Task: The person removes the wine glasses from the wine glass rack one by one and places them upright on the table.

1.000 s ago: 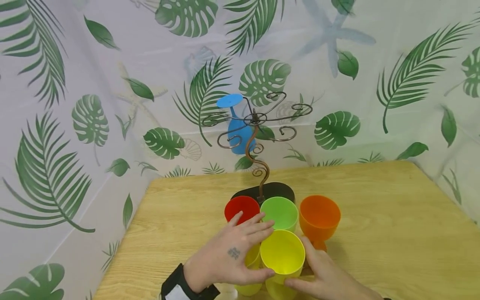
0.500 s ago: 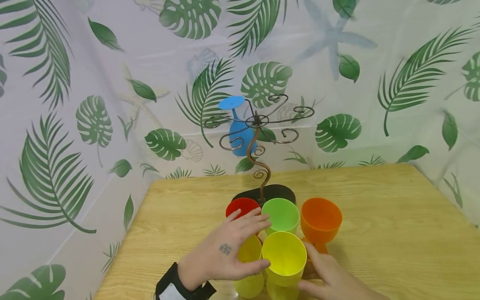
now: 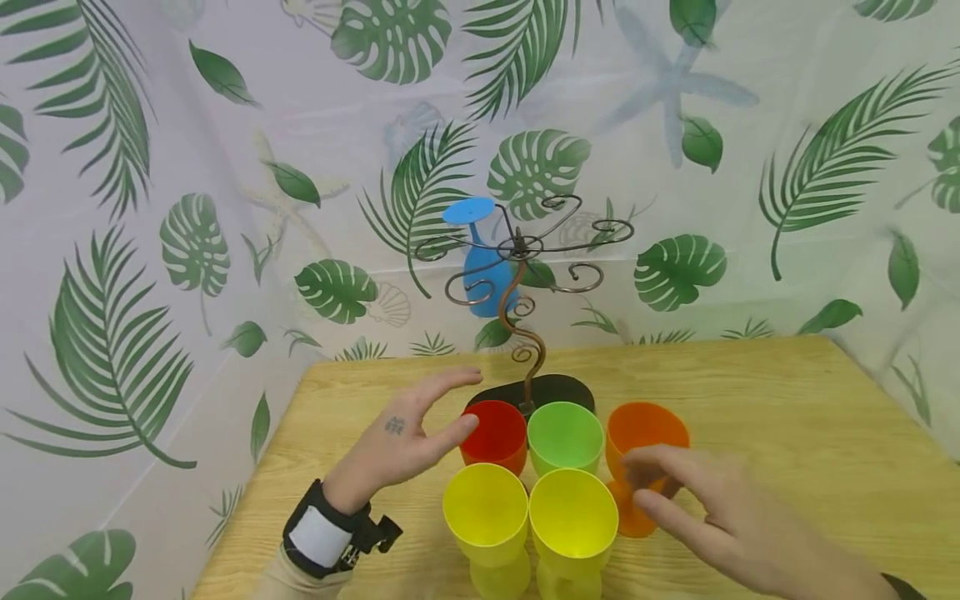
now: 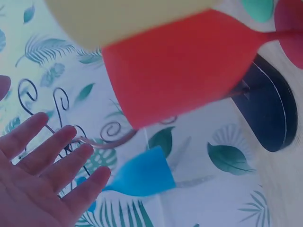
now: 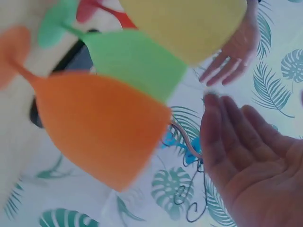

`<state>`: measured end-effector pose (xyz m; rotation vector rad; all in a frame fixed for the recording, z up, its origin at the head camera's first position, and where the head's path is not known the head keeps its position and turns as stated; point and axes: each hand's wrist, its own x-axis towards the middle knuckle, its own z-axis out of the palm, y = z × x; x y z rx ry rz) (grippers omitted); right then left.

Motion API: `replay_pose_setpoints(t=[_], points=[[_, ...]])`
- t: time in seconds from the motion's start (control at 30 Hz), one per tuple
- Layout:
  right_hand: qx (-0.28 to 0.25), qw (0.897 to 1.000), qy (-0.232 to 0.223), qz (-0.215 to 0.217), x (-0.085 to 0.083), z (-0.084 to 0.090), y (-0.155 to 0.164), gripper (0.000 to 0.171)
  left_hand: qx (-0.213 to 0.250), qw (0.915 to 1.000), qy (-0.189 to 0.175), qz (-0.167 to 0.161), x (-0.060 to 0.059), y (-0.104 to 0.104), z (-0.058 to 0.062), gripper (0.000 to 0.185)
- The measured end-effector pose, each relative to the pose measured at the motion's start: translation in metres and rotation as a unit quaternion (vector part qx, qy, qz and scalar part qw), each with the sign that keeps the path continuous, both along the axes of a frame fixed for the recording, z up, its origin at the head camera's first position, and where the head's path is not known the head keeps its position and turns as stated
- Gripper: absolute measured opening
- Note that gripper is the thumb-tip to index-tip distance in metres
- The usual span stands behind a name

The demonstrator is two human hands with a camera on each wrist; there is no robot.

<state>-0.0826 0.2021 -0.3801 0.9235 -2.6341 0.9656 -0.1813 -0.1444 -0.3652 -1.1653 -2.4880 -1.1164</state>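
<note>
Several plastic goblets stand together on the wooden table: red, green, orange, and two yellow ones in front. My left hand hovers open just left of the red goblet, fingers spread, holding nothing. My right hand is open in front of the orange goblet, fingers straight and apart from it. Behind stands a curly metal rack on a dark base, with a blue goblet hanging upside down from one arm.
A leaf-printed curtain closes off the back and left side of the table. The table's left edge runs close to my left wrist, which wears a black strap. Bare wood lies to the right of the goblets.
Both hands have let go of the yellow goblets and lifted away, the left going up and left, the right going right. The two yellow goblets now stand side by side, uncovered.
</note>
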Motion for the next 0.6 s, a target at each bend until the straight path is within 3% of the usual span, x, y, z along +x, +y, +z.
replay_pose_setpoints(t=[0.1, 0.17, 0.33, 0.6], points=[[-0.005, 0.995, 0.101, -0.008, -0.014, 0.017, -0.005, 0.030, 0.007, 0.9998, -0.003, 0.018, -0.014, -0.003, 0.001, 0.046], [0.008, 0.992, 0.124, -0.011, -0.028, 0.027, -0.007, 0.034, 0.010, 0.9995, -0.008, 0.031, -0.024, -0.005, 0.002, 0.046], [0.051, 0.995, 0.078, -0.022, -0.059, 0.046, -0.013, 0.047, 0.008, 0.9979, -0.018, 0.061, -0.049, -0.008, 0.002, 0.047], [0.110, 0.994, -0.003, -0.027, -0.096, 0.055, -0.033, 0.065, 0.018, 0.9924, -0.058, 0.107, -0.086, -0.006, 0.003, 0.054]])
